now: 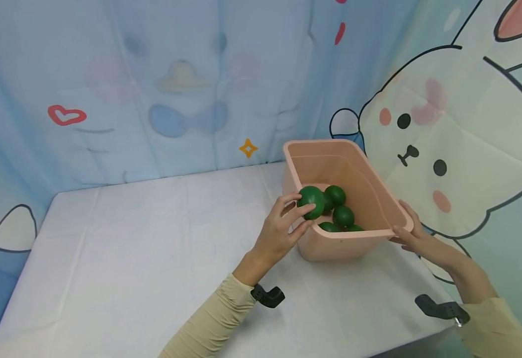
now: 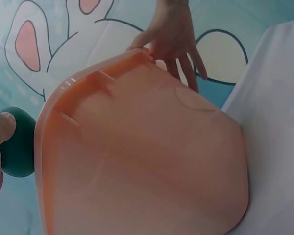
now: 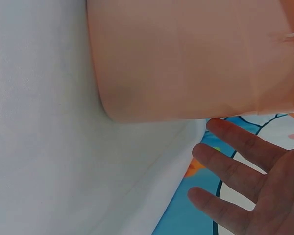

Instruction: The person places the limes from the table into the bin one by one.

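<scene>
My left hand (image 1: pixel 283 223) holds a dark green lime (image 1: pixel 312 202) between thumb and fingers, at the left rim of a peach plastic bin (image 1: pixel 355 246). In the left wrist view, that lime (image 2: pixel 18 142) shows just beyond the bin's rim, with part of the thumb over it. Several more limes (image 1: pixel 343 217) lie inside the bin, some partly hidden by its front wall. At the bin's front right corner is my right hand (image 1: pixel 415 233), touching the rim. Its fingers (image 3: pixel 230 171) are straight and spread beside the bin's outer wall in the right wrist view.
The bin stands at the right side of a table with a white cover (image 1: pixel 153 263). Behind it hangs a blue curtain (image 1: pixel 189 99) with cartoon prints, and a large printed rabbit (image 1: pixel 476 149) is close on the right. The table's edge runs just beneath the right arm.
</scene>
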### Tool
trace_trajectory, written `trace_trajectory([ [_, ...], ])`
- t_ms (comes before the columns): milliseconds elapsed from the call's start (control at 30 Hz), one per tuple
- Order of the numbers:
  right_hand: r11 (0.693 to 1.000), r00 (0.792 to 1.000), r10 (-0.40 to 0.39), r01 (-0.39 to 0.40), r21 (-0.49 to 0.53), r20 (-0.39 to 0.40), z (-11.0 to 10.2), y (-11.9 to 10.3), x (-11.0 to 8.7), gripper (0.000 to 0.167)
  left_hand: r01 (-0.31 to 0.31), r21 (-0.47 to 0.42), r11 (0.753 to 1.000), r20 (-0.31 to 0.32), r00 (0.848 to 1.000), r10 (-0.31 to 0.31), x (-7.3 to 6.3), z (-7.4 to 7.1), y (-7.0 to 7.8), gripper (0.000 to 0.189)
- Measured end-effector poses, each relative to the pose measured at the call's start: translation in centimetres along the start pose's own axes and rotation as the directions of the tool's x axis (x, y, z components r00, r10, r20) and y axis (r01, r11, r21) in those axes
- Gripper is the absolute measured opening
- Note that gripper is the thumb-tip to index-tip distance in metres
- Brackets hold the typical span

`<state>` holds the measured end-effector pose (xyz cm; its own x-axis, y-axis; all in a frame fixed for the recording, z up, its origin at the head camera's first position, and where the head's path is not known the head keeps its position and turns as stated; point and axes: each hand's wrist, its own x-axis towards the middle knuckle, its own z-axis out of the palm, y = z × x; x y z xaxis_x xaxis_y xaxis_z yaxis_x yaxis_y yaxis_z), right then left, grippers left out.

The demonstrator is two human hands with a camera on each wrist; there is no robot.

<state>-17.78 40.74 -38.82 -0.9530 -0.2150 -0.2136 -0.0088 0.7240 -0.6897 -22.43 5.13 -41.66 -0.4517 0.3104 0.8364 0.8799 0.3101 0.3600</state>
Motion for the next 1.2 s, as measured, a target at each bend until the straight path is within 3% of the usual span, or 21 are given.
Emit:
trace_trajectory([
  [367, 1.0, 1.0, 0.006, -0.006, 0.003, -0.004, -0.14, -0.01, 0.06, 0.078, 0.007, -0.05, 0.999, -0.046, 0.999, -0.009, 0.2, 0.17, 0.18, 0.024],
  [900, 1.0, 1.0, 0.007, -0.007, 0.012, -0.002, -0.02, 0.01, -0.11, 0.078, 0.001, 0.016, 1.0, -0.089, 0.996, 0.0, 0.26, 0.3, 0.31, 0.016],
  [1200, 1.0, 1.0, 0.01, -0.01, 0.016, 0.006, 0.01, 0.07, -0.06, 0.076, 0.002, 0.08, 0.997, -0.046, 0.999, 0.001, 0.39, 0.33, 0.4, 0.014],
])
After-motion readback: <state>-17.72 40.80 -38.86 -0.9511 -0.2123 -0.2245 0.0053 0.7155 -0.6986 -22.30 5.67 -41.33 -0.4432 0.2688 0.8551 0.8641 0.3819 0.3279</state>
